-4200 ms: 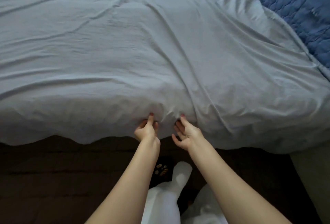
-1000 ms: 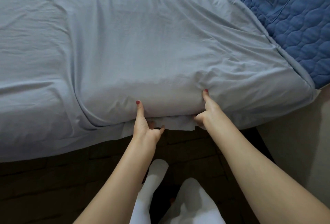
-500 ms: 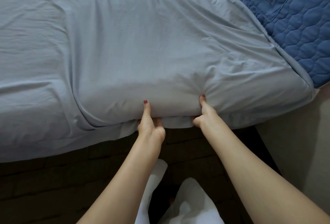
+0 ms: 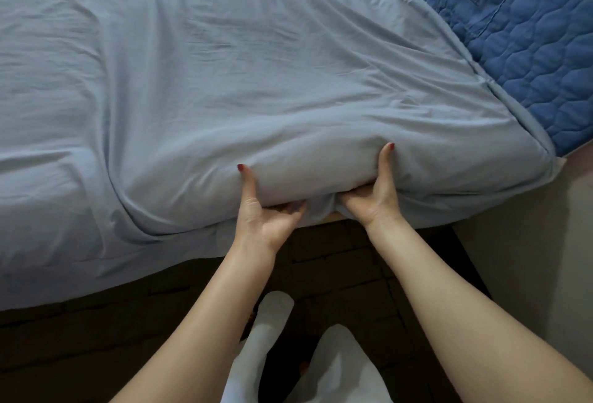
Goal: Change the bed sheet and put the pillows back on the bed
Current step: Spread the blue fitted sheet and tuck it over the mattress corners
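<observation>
A pale blue bed sheet [image 4: 224, 81] lies wrinkled over most of the bed and hangs over its near edge. My left hand [image 4: 266, 213] grips the sheet-covered edge, thumb up on top and fingers curled underneath. My right hand [image 4: 375, 194] holds the same edge a short way to the right, thumb stretched up the side and fingers tucked under. A small fold of sheet hangs between the two hands. No pillows are in view.
A dark blue quilted mattress pad [image 4: 529, 49] lies uncovered at the bed's far right corner. Dark flooring [image 4: 96, 354] runs along the near side. A pale surface [image 4: 529, 274] lies to the right. My white-trousered legs [image 4: 272, 322] stand close to the bed.
Both hands have slid deeper under the bed edge and lifted it slightly. The loose flap of sheet between them has grown smaller, and my right thumb has moved higher.
</observation>
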